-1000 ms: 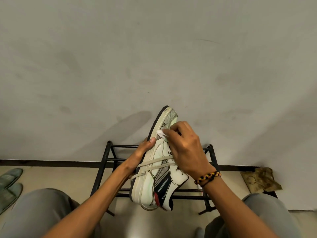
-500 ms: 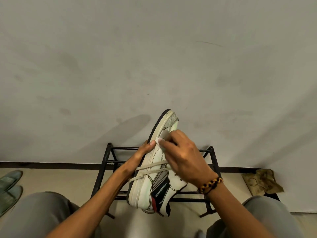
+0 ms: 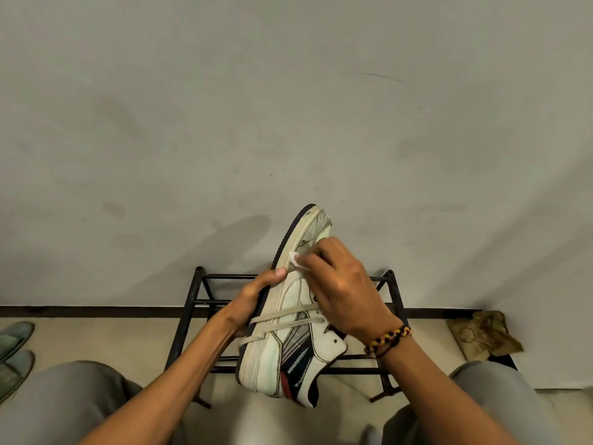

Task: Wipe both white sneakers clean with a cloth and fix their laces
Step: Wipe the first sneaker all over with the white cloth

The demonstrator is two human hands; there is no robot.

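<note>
Head view, left hand (image 3: 253,303) gripping sneaker (image 3: 288,342), right hand (image 3: 343,290) pressing cloth (image 3: 296,260)

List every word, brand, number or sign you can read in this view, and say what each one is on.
None can be read.
White sneaker: two lines of small white lettering on the dark side panel near the heel, too blurred to read.
Crumpled brown bag on the floor by the wall: a faint round mark, not legible.

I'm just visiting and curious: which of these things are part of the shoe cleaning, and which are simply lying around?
In use:
white sneaker, held by the left hand
small white cloth, pinched by the right hand

Lying about:
black rack
green slippers
crumpled brown rag
</note>
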